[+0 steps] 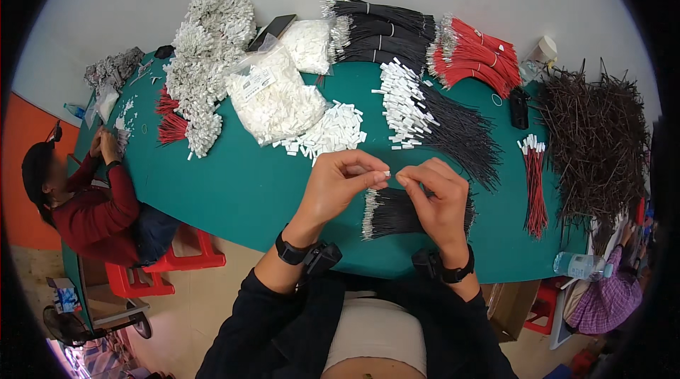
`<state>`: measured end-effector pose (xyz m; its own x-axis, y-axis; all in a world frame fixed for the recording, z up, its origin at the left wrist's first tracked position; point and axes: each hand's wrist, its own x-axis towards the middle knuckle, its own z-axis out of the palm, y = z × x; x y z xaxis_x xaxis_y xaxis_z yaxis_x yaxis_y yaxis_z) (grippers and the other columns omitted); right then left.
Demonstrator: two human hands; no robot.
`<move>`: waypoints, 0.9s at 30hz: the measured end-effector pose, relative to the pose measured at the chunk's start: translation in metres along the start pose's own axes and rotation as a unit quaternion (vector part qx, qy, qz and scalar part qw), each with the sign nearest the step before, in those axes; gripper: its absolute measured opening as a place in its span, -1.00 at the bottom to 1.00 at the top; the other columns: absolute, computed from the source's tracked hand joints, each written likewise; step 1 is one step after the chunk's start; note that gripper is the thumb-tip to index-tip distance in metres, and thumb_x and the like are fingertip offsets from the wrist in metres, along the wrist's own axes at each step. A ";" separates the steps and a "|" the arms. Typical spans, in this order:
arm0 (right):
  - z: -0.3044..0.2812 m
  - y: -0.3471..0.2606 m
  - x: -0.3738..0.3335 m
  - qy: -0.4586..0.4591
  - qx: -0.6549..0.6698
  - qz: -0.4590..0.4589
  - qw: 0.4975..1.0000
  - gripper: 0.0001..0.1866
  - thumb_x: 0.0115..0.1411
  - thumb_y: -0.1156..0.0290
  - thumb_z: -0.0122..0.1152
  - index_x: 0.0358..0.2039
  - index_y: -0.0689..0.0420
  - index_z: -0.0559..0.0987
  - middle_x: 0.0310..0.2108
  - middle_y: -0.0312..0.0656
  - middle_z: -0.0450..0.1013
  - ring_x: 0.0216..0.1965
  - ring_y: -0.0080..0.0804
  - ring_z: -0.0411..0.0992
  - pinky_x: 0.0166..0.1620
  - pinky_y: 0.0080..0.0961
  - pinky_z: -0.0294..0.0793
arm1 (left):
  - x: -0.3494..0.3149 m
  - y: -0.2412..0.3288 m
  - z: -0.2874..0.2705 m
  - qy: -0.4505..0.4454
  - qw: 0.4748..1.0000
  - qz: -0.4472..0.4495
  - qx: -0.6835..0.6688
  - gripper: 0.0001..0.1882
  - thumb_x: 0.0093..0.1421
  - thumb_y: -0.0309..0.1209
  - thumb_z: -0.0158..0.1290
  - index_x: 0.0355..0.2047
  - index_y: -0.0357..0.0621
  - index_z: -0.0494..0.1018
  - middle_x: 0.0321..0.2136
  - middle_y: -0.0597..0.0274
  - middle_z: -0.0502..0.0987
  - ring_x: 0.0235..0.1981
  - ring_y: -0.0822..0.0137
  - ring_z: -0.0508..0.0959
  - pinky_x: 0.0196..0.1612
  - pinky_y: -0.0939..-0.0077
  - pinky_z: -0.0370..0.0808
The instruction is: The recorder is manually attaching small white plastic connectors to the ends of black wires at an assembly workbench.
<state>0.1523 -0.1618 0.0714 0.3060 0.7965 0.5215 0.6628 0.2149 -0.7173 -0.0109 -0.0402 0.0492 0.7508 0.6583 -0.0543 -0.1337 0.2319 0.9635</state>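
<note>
My left hand (345, 184) pinches a small white plastic sleeve (387, 174) between thumb and forefinger. Close beside it, fingertips nearly meeting, my right hand (438, 198) is closed in a pinch; what it grips is too small to make out. Beneath my right hand lies a bundle of black wires (397, 215) with bare metal ends toward the left. Behind my hands spreads a loose pile of white sleeves (333, 131). To its right, black wires (460, 127) fan out, their left ends capped with white sleeves (405, 106).
On the green table (248, 198) are bags of white sleeves (273, 99), a heap of white-ended wires (205, 53), black bundles (389, 28), red bundles (478, 60) and dark wires (595, 145). A water bottle (581, 266) lies at the right edge. A co-worker (92, 202) sits at left.
</note>
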 end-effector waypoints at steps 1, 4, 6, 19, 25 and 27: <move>0.000 -0.001 0.000 -0.001 0.001 0.000 1.000 -0.88 0.08 0.61 0.42 -0.35 0.20 0.67 -0.53 -0.17 0.47 -0.48 -0.22 0.43 -0.35 -0.35 0.36 | 0.000 -0.001 0.000 0.001 1.000 0.000 0.000 -0.85 0.25 -0.62 0.26 -0.17 -0.41 0.63 -0.30 0.06 0.71 -0.27 0.32 0.72 -0.14 0.49 0.67; 0.001 -0.002 0.001 -0.005 0.005 0.006 1.000 -0.89 0.08 0.62 0.41 -0.36 0.21 0.66 -0.53 -0.17 0.48 -0.48 -0.22 0.43 -0.35 -0.36 0.36 | -0.001 -0.003 -0.001 0.008 1.000 0.003 -0.003 -0.85 0.25 -0.62 0.26 -0.17 -0.41 0.63 -0.30 0.07 0.71 -0.27 0.33 0.72 -0.14 0.50 0.67; 0.001 0.000 0.000 -0.008 0.003 0.020 1.000 -0.90 0.08 0.63 0.41 -0.37 0.22 0.66 -0.53 -0.17 0.49 -0.48 -0.22 0.43 -0.35 -0.36 0.37 | -0.001 -0.002 0.001 -0.006 1.000 -0.020 -0.015 -0.84 0.26 -0.61 0.25 -0.16 -0.40 0.63 -0.30 0.07 0.71 -0.27 0.33 0.72 -0.13 0.50 0.67; -0.008 0.008 0.001 -0.048 -0.049 0.019 0.997 -0.89 0.12 0.60 0.39 -0.31 0.19 0.67 -0.45 -0.15 0.52 -0.41 -0.18 0.47 -0.29 -0.32 0.39 | 0.006 -0.007 -0.003 -0.006 0.999 -0.004 0.053 -0.82 0.29 -0.57 0.24 -0.11 -0.36 0.64 -0.22 0.14 0.71 -0.23 0.40 0.70 -0.09 0.55 0.64; -0.032 0.053 0.019 -0.032 -0.186 0.002 0.982 -0.87 0.14 0.57 0.35 -0.26 0.18 0.66 -0.35 -0.12 0.56 -0.25 -0.07 0.51 -0.15 -0.19 0.43 | 0.016 0.002 -0.017 0.054 0.963 0.123 0.232 -0.82 0.22 -0.56 0.27 -0.15 -0.23 0.67 -0.16 0.26 0.71 -0.10 0.32 0.67 -0.03 0.43 0.60; -0.036 0.057 0.031 -0.009 -0.262 -0.033 0.965 -0.85 0.13 0.56 0.36 -0.26 0.17 0.66 -0.31 -0.11 0.57 -0.20 -0.05 0.50 -0.08 -0.17 0.44 | 0.015 0.001 -0.034 0.009 0.858 0.180 0.480 -0.82 0.13 -0.56 0.30 -0.23 -0.17 0.69 -0.14 0.21 0.68 -0.11 0.12 0.63 -0.02 0.32 0.56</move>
<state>0.2239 -0.1454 0.0635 0.2421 0.8015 0.5468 0.9361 -0.0448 -0.3488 -0.0215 -0.0057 0.0403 0.7617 0.5756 0.2974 0.2453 -0.6810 0.6899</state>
